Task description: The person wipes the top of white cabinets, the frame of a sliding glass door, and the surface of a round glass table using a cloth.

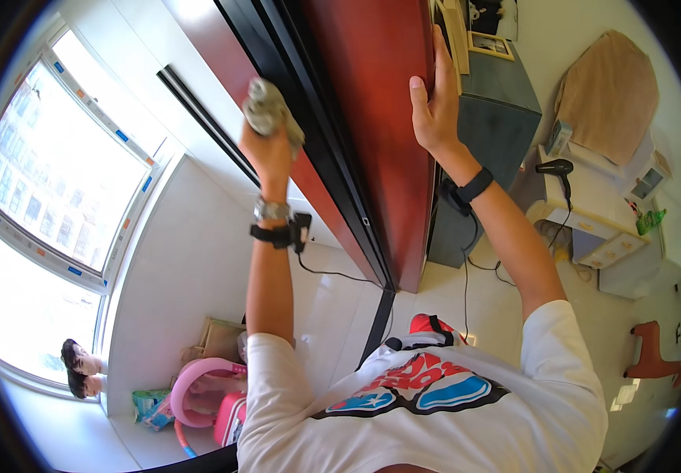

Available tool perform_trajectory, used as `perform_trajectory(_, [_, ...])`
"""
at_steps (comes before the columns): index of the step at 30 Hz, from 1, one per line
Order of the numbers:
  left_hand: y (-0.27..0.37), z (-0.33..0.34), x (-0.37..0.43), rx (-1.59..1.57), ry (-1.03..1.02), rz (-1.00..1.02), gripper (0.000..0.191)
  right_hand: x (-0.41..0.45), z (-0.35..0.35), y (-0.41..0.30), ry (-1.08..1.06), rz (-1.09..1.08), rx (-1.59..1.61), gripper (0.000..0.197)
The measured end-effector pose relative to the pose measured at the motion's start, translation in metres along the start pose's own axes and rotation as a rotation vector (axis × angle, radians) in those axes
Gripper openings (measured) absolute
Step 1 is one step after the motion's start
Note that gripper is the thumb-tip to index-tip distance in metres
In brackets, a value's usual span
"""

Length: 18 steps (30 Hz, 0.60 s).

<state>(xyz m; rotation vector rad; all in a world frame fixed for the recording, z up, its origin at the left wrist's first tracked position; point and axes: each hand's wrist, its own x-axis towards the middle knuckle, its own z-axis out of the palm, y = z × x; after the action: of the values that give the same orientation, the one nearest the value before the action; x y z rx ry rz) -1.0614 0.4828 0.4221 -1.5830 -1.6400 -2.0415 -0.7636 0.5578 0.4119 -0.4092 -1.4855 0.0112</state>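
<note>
My left hand (268, 145) is raised and grips a bunched grey-green cloth (266, 109) at the black door frame (311, 112), beside its red-brown edge panel. Part of the cloth hangs down past my fingers. My right hand (440, 109) lies against the edge of a red-brown wooden panel (370, 118), thumb on its face and fingers along its side. A metal watch and a black strap with a small device are on my left wrist; a black strapped device is on my right wrist. Cables run from both devices.
A dark grey cabinet (497, 124) stands right of the panel, with a picture frame (491, 45) on top. Beyond it, a white dressing table (594, 207) holds a black hair dryer (555, 167). Pink items (190, 393) lie low at left, below a window (62, 171). Cables trail near the floor.
</note>
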Motion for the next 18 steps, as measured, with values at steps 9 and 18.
perform_trajectory(9, [0.039, 0.003, 0.076, 0.042, 0.069, 0.09, 0.048, 0.001, 0.006, -0.005, -0.002, 0.029, -0.037, 0.076])
perform_trajectory(18, [-0.084, -0.014, -0.12, -0.032, -0.013, -0.158, 0.036, 0.001, 0.012, -0.004, 0.005, 0.018, -0.012, 0.076])
